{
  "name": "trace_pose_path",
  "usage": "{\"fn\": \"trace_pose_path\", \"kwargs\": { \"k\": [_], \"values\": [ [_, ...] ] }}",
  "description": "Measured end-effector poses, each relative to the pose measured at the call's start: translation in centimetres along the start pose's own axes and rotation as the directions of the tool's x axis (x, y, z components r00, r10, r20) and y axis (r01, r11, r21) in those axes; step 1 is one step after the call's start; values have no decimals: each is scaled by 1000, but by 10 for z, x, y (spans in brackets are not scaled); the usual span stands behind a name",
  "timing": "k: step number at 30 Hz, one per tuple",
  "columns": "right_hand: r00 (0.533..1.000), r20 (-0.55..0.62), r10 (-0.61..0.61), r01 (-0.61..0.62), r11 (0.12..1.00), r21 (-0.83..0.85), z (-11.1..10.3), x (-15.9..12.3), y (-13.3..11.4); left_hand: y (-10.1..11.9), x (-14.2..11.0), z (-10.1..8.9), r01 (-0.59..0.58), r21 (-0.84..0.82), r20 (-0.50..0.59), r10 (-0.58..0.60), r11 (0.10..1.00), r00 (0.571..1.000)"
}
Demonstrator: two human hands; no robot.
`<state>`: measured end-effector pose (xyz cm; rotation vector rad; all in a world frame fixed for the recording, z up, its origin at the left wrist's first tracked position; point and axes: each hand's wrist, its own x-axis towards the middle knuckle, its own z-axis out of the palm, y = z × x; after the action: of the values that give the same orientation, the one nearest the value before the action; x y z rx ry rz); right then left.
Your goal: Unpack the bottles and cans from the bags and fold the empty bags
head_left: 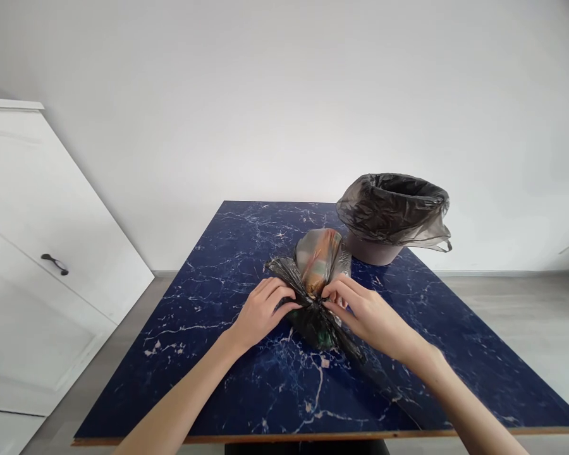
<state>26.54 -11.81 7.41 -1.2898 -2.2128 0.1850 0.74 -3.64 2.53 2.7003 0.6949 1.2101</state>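
Observation:
A filled black see-through garbage bag (320, 253) lies on the blue marbled table (208, 373). Coloured contents, orange and green among them, show dimly through its film. At its twisted, knotted neck, my left hand (267, 308) pinches the gathered plastic from the left side. From the right, my right hand (363, 311) grips the same neck between thumb and fingers. One loose end of the plastic sticks out to the upper left, another trails to the lower right. The fingertips of both hands nearly meet at the knot.
Behind the bag, toward the right, stands a grey bin (373, 251) lined with a black bag (393, 208) folded over its rim. A white cabinet (38, 253) with a dark handle is at the left. A pale wall rises behind the table.

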Motion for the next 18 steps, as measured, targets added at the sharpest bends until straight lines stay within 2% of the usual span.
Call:
{"fn": "trace_pose_path", "kwargs": {
  "k": [5, 10, 14, 18],
  "values": [
    [996, 21, -82, 83, 995, -61, -13, 0, 4, 1, 2, -3, -64, 13, -10, 64, 998, 998],
    [992, -23, -122, 119, 986, -119, -21, 2, 5, 0, 4, -5, -86, 29, -38, 87, 996, 995],
    [989, -90, -116, 102, 984, -143, -25, 2, 7, -2, 4, -6, -79, 45, -59, 81, 996, 995],
    [982, -179, -52, 34, 994, -105, -27, 0, 8, -5, 4, -7, -54, 61, -86, 59, 997, 995]
  ]
}}
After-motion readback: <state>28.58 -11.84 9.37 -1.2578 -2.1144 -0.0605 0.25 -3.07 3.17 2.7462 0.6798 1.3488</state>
